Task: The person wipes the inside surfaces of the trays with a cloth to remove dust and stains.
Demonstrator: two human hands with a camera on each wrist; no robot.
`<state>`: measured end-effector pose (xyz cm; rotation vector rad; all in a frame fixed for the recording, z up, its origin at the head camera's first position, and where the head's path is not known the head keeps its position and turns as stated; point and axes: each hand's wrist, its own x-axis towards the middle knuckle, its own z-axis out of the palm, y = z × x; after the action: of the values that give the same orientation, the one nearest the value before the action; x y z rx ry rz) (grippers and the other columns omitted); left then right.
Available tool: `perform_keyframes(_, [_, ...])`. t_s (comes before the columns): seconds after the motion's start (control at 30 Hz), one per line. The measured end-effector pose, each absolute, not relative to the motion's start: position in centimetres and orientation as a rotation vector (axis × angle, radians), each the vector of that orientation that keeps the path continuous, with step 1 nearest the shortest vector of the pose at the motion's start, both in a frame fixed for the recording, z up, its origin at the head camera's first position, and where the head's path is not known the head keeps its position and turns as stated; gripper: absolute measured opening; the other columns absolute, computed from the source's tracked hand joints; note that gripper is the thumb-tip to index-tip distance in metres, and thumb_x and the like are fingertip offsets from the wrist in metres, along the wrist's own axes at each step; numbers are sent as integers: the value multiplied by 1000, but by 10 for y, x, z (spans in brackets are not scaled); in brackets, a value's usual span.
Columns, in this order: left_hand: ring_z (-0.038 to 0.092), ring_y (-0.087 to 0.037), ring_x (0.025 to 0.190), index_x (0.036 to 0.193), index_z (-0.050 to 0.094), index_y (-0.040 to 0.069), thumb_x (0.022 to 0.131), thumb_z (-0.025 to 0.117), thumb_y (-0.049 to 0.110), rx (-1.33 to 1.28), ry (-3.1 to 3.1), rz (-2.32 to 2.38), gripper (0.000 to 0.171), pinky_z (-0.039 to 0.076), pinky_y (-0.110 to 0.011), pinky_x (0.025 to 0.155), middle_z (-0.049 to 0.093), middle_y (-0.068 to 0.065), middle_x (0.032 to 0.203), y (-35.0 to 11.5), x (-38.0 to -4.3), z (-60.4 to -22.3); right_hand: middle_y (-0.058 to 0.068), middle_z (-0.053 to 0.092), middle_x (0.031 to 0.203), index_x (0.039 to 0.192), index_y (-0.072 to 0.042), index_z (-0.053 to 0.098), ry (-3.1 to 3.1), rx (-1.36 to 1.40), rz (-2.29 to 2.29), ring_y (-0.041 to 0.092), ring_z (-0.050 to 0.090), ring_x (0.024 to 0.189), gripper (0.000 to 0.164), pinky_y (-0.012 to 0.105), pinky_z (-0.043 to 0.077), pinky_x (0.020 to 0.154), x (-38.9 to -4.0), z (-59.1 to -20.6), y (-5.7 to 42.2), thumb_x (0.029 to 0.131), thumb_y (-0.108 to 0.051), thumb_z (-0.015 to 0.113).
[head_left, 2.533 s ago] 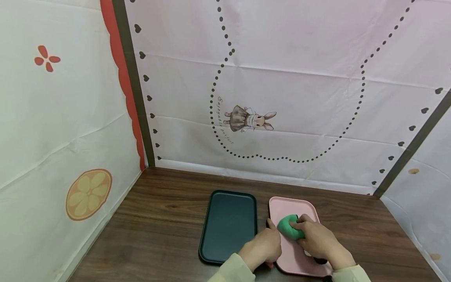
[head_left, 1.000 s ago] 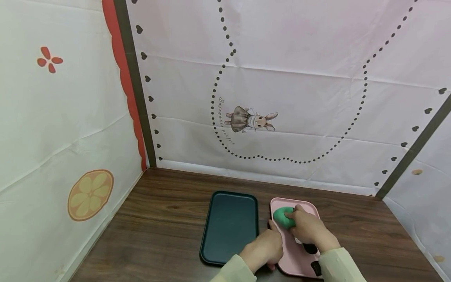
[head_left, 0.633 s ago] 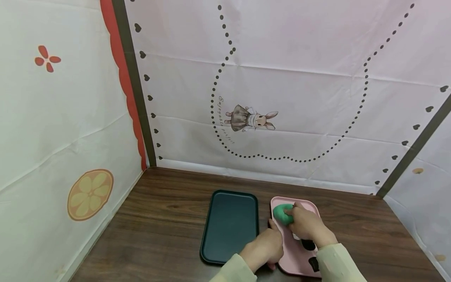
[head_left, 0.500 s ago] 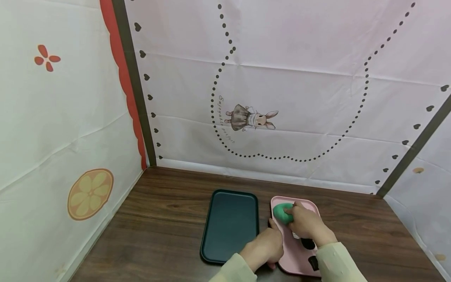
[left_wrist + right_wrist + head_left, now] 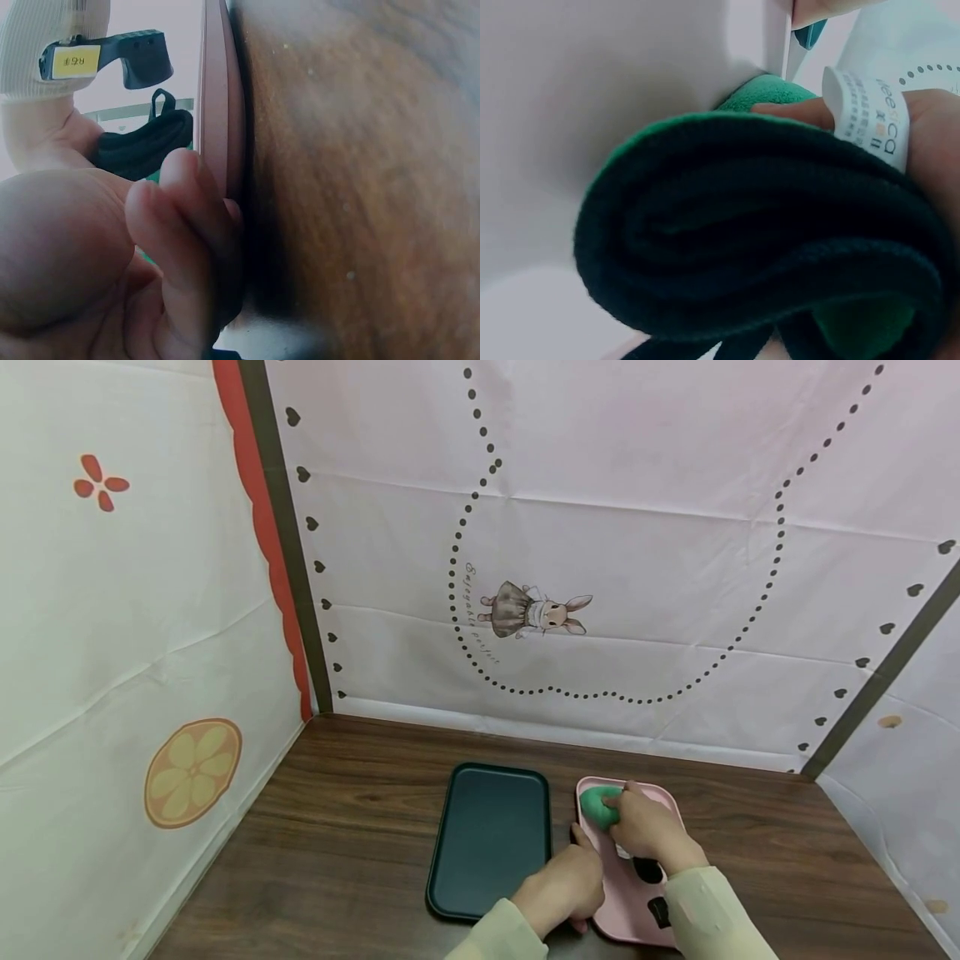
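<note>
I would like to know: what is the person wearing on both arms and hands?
The left hand and right hand wear no gloves. The left sleeve and right sleeve are pale yellow-green. At the right wrist sits a black device with a yellow label bearing dark characters.

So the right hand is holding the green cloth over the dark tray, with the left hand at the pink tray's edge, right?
Not quite: the right hand holds the green cloth over the pink tray, not the dark tray; the head view shows this.
</note>
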<state>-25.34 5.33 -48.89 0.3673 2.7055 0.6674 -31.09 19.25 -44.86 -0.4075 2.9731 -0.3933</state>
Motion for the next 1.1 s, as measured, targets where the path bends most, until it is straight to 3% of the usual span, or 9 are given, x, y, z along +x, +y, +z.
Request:
perform_keyframes(0.1, [57,-8,33,160,18,-10,96,64,9,363,2692,665,81,42,-19,33,60,-1,51,53,-254,-488,40,46,146,135,-3,69,2961,-390,-409,31,67,97,56,50,57,82,-314,-448,191,79,-2,67])
perform_keyframes(0.33, [54,-9,31,162,15,-7,96,65,7,318,2636,722,84,44,-21,34,62,-7,59,54,-257,-488,44,33,155,139,-1,65,2950,-350,-408,46,63,123,58,55,56,96,-315,-448,190,81,-3,64])
perform_keyframes(0.5, [55,-10,32,165,12,-2,97,64,7,316,2616,768,86,44,-22,34,62,-6,57,55,-258,-489,44,35,154,138,-3,66,2971,-339,-406,40,67,111,58,51,57,83,-315,-451,191,80,-3,65])
perform_keyframes(0.7, [57,-11,32,165,14,0,95,65,6,298,2641,798,87,44,-21,33,65,-14,70,56,-258,-489,36,49,146,137,-5,67,2995,-340,-391,29,66,94,57,47,56,77,-313,-453,192,81,-3,64])
perform_keyframes(0.93, [58,-11,32,164,16,-2,94,65,6,295,2669,791,86,44,-22,33,67,-17,77,58,-258,-490,29,55,142,136,-7,69,3035,-343,-348,31,68,100,58,49,58,84,-310,-456,196,79,1,64])
perform_keyframes(1.1, [58,-11,33,165,15,-1,95,65,6,276,2660,803,86,46,-23,34,69,-23,94,58,-258,-491,26,56,142,138,-9,68,3037,-320,-339,33,69,104,59,51,58,84,-308,-457,196,80,4,65])
